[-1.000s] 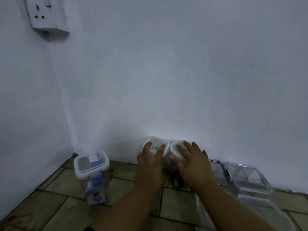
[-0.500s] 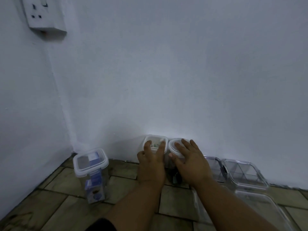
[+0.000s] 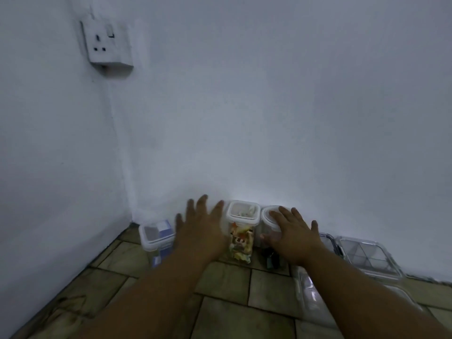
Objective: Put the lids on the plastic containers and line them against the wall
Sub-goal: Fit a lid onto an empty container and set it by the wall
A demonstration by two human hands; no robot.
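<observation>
Two tall lidded plastic containers stand side by side against the back wall: one with colourful contents (image 3: 241, 231) and one with dark contents (image 3: 269, 217) to its right. My right hand (image 3: 292, 234) rests flat on the dark one's lid, fingers spread. My left hand (image 3: 201, 227) hovers open, fingers apart, between the colourful container and a third lidded container with a blue box inside (image 3: 156, 238), which stands away from the others near the corner. The hand covers part of that container.
Flat clear containers with lids lie at the right: a divided one (image 3: 367, 256) by the wall and a larger one (image 3: 315, 299) under my right forearm. A wall socket (image 3: 106, 45) sits high on the left wall. The floor is tiled.
My left hand has lifted off the colourful container's lid and moved left towards the blue-box container. My right hand stays on the dark container's lid. The view has shifted left.
</observation>
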